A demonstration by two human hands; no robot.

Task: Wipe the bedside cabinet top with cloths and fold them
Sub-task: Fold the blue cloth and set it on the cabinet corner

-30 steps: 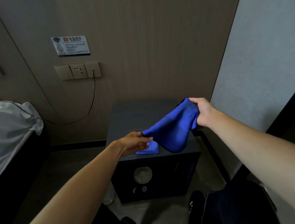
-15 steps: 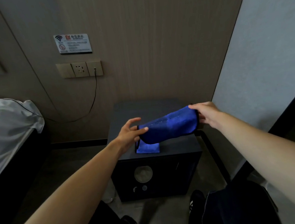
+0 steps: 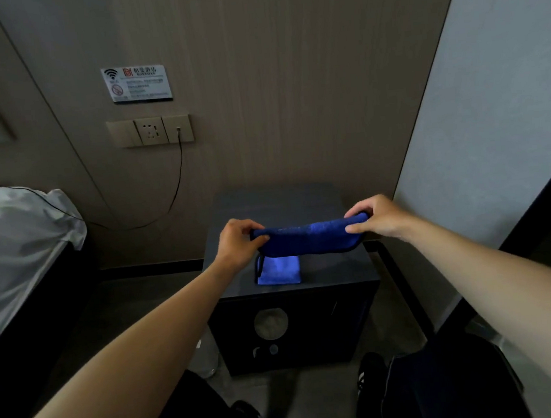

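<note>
A dark blue cloth (image 3: 306, 239) is stretched level in the air above the dark bedside cabinet (image 3: 333, 270). My left hand (image 3: 238, 242) pinches its left end and my right hand (image 3: 373, 217) pinches its right end. The cloth hangs doubled over, its lower edge sagging toward the cabinet top. Below it, near the cabinet's front left, lies a second, lighter blue cloth (image 3: 279, 271), folded into a small rectangle and partly hidden by the held one.
A bed with white sheets (image 3: 14, 245) stands at the left. A wall socket (image 3: 150, 131) with a black cable (image 3: 179, 187) is above left of the cabinet. A grey wall (image 3: 493, 123) closes the right side. My shoes and dark trousers (image 3: 433, 388) are at the bottom.
Both hands rose and levelled out, pulling the held cloth from a slanting drape into a straight horizontal band. My left hand closed on its end. The folded cloth has not moved.
</note>
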